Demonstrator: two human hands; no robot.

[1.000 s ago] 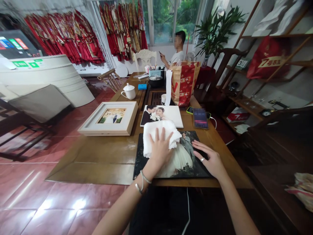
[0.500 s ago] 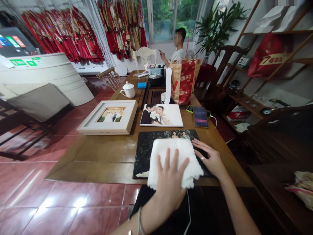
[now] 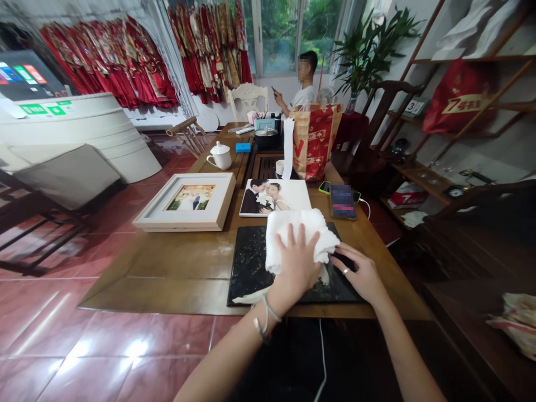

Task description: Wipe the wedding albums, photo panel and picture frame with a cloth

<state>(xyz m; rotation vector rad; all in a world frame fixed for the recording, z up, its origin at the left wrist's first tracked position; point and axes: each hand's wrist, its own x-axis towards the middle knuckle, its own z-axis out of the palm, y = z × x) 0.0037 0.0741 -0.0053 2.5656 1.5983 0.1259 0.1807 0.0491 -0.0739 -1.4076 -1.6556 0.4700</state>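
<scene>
My left hand (image 3: 297, 259) lies flat, fingers spread, on a folded white cloth (image 3: 274, 230). The cloth covers the upper middle of a dark photo panel (image 3: 251, 262) lying on the table in front of me. Its far edge reaches the near side of a white wedding photo panel (image 3: 297, 195). At the dark panel's right edge rests my right hand (image 3: 360, 273), fingers stretched out and a ring on one of them. Its fingertips are close to the cloth's right corner. The picture of people at the dark panel's top is hidden under the cloth.
A pale framed photo (image 3: 184, 202) lies left on the wooden table (image 3: 167, 273). Two phones, one of them dark (image 3: 343, 201), lie right, a cable attached. Behind stand a lidded white cup (image 3: 220, 156) and a red-brown paper bag (image 3: 316, 142). A person (image 3: 307, 84) sits by the window.
My left hand has slid the white cloth away from me, up the dark panel, baring its lower part. My right hand stays at the panel's right edge.
</scene>
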